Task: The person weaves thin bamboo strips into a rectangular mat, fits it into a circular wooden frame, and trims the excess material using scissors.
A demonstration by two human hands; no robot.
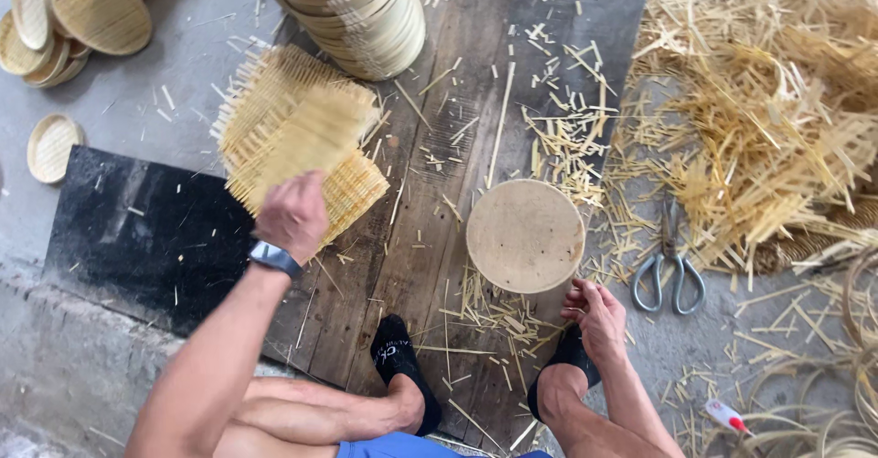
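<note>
Head view: woven bamboo mats (297,138), square with frayed strip ends, are held up at about 10 o'clock from the frame centre by the left hand (293,215), whose fingers are curled tight on the lower edge of the stack. A dark watch band (273,257) is worn on that wrist. The right hand (596,316) is seen at 5 o'clock, loosely curled with the fingers bent inward and nothing gripped; its fingertips lie just beside the lower rim of a round wooden form (525,235), which stands on the dark plank floor (430,174). Scissors (669,270) lie at 3 o'clock from the form, near the edge of a large heap of bamboo offcuts (768,119). At 12 o'clock a tall stack of round bamboo frames (352,10) is seen. Shallow woven trays (96,10) are scattered at 10 o'clock in the far corner. 2 feet in black socks (398,357) are planted at 6 o'clock.
</note>
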